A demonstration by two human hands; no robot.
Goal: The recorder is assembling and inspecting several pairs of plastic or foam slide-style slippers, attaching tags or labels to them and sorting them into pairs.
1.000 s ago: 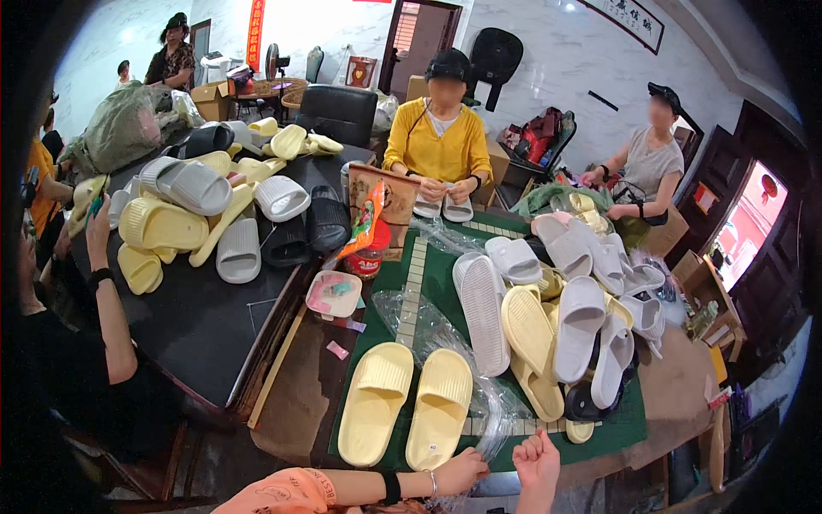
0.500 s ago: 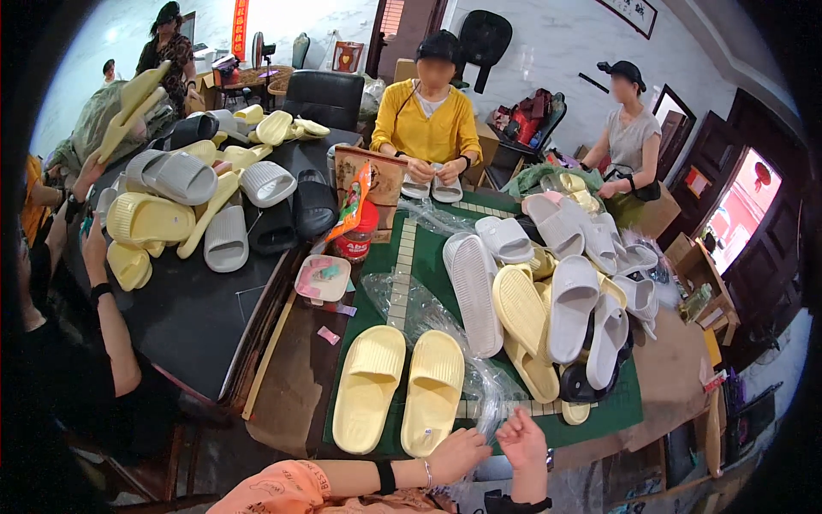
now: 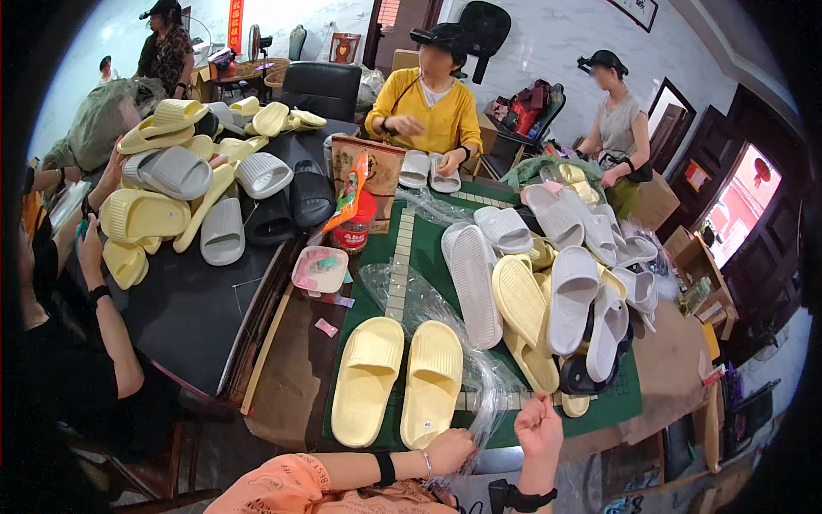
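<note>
A pair of pale yellow slippers lies sole down at the near edge of the green mat (image 3: 364,295): the left slipper (image 3: 370,381) and the right slipper (image 3: 431,385), which has a small white sticker on its heel. My left hand (image 3: 451,451) is closed just below the right slipper's heel, on the near end of clear plastic bags (image 3: 488,385) that run up the mat. To the right, my right hand (image 3: 538,426) is raised with its fingers curled together near the table edge. Whatever it may pinch is too small or hidden to tell.
Grey, yellow and black slippers pile up on the right (image 3: 572,300) and on the black table (image 3: 188,313) at left. A tub of small papers (image 3: 320,270) and a red-lidded jar (image 3: 353,224) stand between. Co-workers sit or stand around, one in yellow (image 3: 428,107) opposite.
My right hand has moved up and right, away from my left hand, and its fingers have curled in. My left hand has shifted slightly left. Opposite, the person in yellow has lifted one hand off the grey slippers.
</note>
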